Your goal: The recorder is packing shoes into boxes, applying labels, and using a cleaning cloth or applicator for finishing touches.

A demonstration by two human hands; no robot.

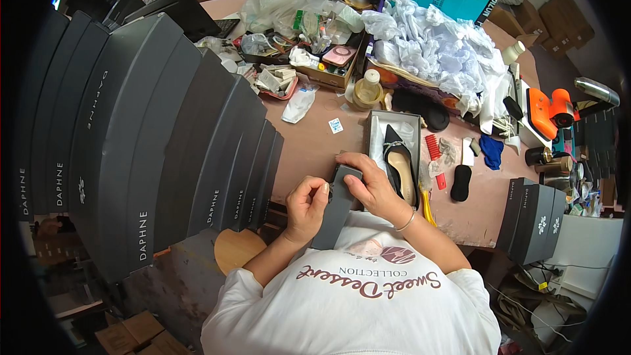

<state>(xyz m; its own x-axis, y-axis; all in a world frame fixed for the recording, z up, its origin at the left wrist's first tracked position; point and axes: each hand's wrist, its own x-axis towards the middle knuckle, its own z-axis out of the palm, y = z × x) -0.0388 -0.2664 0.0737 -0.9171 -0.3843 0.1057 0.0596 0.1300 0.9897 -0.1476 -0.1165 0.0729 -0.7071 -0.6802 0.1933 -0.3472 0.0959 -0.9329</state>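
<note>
A narrow dark grey box lid (337, 207) stands on edge close against my white shirt. My right hand (374, 190) grips its upper end, the thumb on one face and the fingers over the far corner. My left hand (306, 210) is closed in a pinch beside the lid's left side; whatever lies between its fingertips is too small to make out. Just beyond my right hand, an open grey shoebox (413, 121) lined with white paper lies on the table. In it rests a black pointed shoe (399, 158) with a beige insole and a strap.
Tall stacks of dark grey shoeboxes (131, 138) rise at the left, more boxes (534, 217) at the right. Beyond the shoebox are crumpled white paper (434, 39) and a bottle (367, 91). A red brush (434, 151), blue cloth (491, 151) and orange tool (551, 110) lie rightward.
</note>
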